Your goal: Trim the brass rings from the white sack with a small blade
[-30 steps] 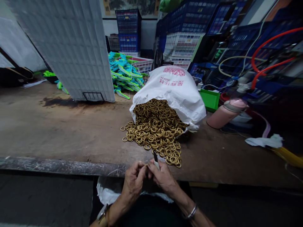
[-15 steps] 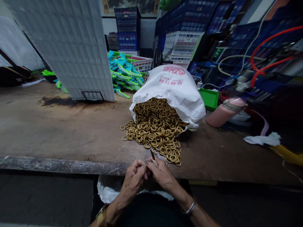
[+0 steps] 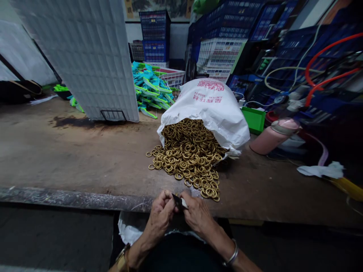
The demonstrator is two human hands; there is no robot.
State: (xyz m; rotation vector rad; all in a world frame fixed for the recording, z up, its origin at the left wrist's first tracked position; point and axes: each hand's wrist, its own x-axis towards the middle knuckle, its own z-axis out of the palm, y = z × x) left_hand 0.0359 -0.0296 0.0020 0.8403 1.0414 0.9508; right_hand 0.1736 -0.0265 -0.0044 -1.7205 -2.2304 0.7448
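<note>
My right hand [image 3: 197, 211] is closed around a small knife [image 3: 178, 202] with a dark blade and a pale part near the grip. The blade points left and reaches the fingertips of my left hand [image 3: 161, 211]. Those fingers are pinched together, and what they hold is hidden. Both hands are at the front edge of the table, above my lap. Just beyond them lies a pile of gold-coloured rings [image 3: 187, 160], spilling from the mouth of a white sack [image 3: 210, 102] with red print.
A tall grey-white panel [image 3: 110, 68] stands on the wooden table [image 3: 85, 158] at left. Behind are turquoise and green pieces [image 3: 153, 88] and stacked crates [image 3: 221, 53]. To the right are a green tray [image 3: 253, 120], a pink bottle [image 3: 273, 136] and red hoses [image 3: 309, 75]. White sheeting [image 3: 129, 230] hangs below the edge.
The knife blade has swung from pointing up and away to pointing left against my left fingertips. My right hand has turned slightly, and the left stays pinched. The whole view has shifted a little.
</note>
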